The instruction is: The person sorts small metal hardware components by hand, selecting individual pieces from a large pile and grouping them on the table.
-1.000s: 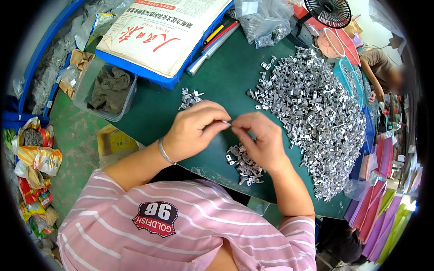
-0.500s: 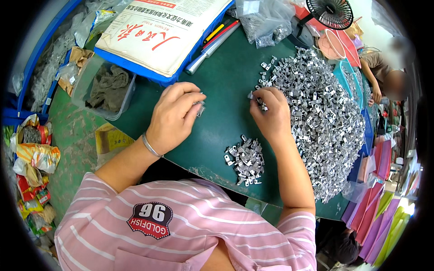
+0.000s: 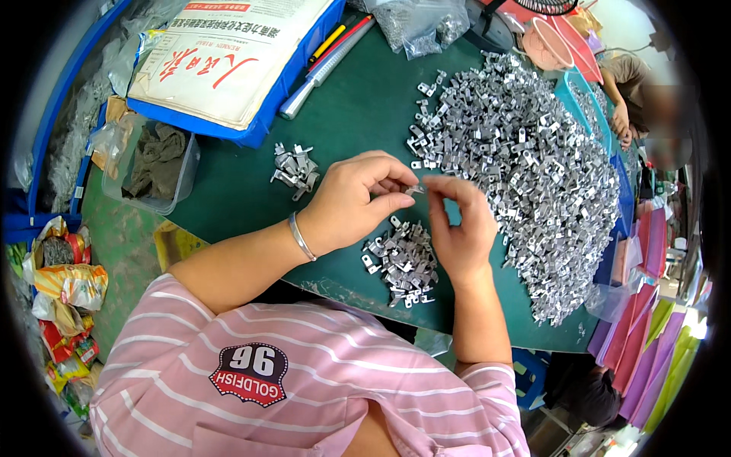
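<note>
Small silver metal brackets with holes lie on the green table. My left hand is closed, with a small metal bracket pinched at its thumb and fingertips. Just to its right, my right hand is closed in a pinch. Its fingertips come close to that bracket and are slightly blurred; what they hold, if anything, cannot be made out. Below both hands is a small heap of brackets. Another small heap lies left of my left hand. A large pile of brackets spreads right of my right hand.
A blue tray with newspapers stands at the far left, beside pens. A clear tub holds a dark cloth. Plastic bags, a pink basket and a fan are at the back. Another person's hand shows at right.
My left hand has moved right, close to my right hand, and the small heap at the left is now uncovered. My right hand has come slightly nearer me. The view has shifted.
</note>
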`<state>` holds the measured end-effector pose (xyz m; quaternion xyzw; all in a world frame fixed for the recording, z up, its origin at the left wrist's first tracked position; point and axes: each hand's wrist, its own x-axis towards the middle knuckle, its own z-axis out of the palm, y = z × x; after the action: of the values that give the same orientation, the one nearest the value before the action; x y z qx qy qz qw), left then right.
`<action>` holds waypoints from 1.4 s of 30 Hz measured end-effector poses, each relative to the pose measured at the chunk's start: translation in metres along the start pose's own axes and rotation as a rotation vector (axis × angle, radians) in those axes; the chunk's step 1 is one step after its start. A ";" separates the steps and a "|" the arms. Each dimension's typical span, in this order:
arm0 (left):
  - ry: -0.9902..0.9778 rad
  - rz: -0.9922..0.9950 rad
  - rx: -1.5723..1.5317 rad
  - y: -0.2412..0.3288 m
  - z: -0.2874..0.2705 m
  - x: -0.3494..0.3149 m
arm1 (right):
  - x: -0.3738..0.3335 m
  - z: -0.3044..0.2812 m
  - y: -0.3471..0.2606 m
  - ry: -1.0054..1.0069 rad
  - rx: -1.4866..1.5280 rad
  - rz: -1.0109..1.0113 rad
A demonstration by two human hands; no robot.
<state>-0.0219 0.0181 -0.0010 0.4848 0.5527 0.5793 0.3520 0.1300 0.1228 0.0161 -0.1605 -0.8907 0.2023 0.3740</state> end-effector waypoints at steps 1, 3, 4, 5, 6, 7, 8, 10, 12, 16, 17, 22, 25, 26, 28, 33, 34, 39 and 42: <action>0.027 0.026 0.013 0.002 0.000 0.001 | -0.002 -0.001 0.002 -0.019 -0.022 0.026; 0.069 0.087 0.035 0.005 0.003 0.006 | 0.006 -0.003 0.015 -0.082 -0.088 0.005; 0.057 0.096 0.050 0.004 0.003 0.004 | 0.004 0.001 0.018 -0.120 -0.124 0.036; 0.056 0.095 0.049 0.003 0.004 0.004 | 0.002 0.006 0.022 -0.158 -0.159 0.062; 0.055 0.095 0.048 0.003 0.005 0.004 | -0.001 0.011 0.025 -0.193 -0.151 0.130; 0.054 0.095 0.047 0.002 0.006 0.004 | -0.002 0.010 0.025 -0.192 -0.163 0.132; 0.046 0.110 0.055 0.001 0.005 0.003 | -0.001 0.009 0.025 -0.198 -0.173 0.128; 0.047 0.119 0.056 0.001 0.005 0.003 | 0.000 0.005 0.023 -0.223 -0.174 0.140; 0.051 0.126 0.058 0.001 0.005 0.003 | -0.004 -0.001 0.024 -0.238 -0.030 0.239; 0.044 0.173 0.121 0.003 0.002 0.001 | -0.004 -0.014 0.027 -0.137 -0.030 0.315; 0.032 0.194 0.149 0.004 0.002 0.000 | -0.005 -0.016 0.026 -0.102 -0.027 0.365; -0.298 0.200 0.344 -0.005 0.002 -0.002 | -0.007 -0.001 0.020 -0.175 -0.085 0.350; -0.316 0.288 0.360 -0.008 0.003 -0.001 | -0.010 0.001 0.022 -0.209 -0.034 0.378; -0.286 0.328 0.378 -0.011 0.002 0.000 | -0.010 0.000 0.025 -0.201 0.082 0.414; -0.234 0.133 0.309 -0.007 0.001 0.000 | -0.011 -0.005 0.022 -0.223 0.522 0.757; -0.075 -0.103 -0.012 0.002 0.008 -0.001 | -0.009 -0.011 0.020 -0.202 1.199 0.882; -0.070 -0.073 0.027 0.004 0.007 -0.001 | -0.009 -0.010 0.019 -0.197 1.228 0.872; -0.034 0.075 0.151 0.005 0.005 -0.003 | -0.010 -0.007 0.012 -0.188 1.097 0.788; 0.009 0.105 0.142 0.004 0.007 -0.004 | -0.010 -0.008 0.007 -0.173 0.959 0.725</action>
<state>-0.0133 0.0156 0.0017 0.5342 0.5678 0.5586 0.2832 0.1432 0.1269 0.0117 -0.2502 -0.6160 0.7079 0.2384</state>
